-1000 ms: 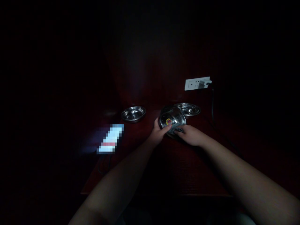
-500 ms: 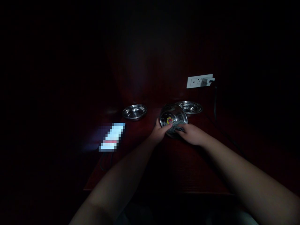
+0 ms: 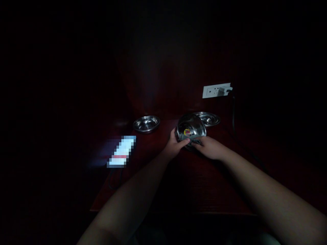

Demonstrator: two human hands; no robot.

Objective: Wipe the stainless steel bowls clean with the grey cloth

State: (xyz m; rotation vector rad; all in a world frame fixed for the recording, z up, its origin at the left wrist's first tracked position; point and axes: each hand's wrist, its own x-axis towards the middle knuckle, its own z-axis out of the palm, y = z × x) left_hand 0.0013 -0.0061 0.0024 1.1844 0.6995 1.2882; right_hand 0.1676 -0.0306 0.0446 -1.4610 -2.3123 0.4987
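On my feed the room is nearly black, with a dark red table [image 3: 204,190] running back to a reddish wall [image 3: 163,81]; a white socket [image 3: 213,91] there carries a plug [image 3: 228,90] and a dark cord [image 3: 233,115]. My bright spot at left is a blurred-out screen [image 3: 122,153] on the table. I see the round metal bowl [image 3: 196,127] above the table's middle, between the hands, tilted with its stickered surface towards me; I cannot tell whether that is inside or outside, nor pick out a long axis. My left hand [image 3: 175,145] clasps its left side, thumb across the front; my right hand [image 3: 209,147] pinches a grey pad [image 3: 194,140] against its lower part. Behind, I have a shallow dish [image 3: 146,127] at left and a wide-rimmed plate [image 3: 211,119] at right, partly covered by the bowl. The yellow-and-red sticker [image 3: 187,132] is too small for me to read.
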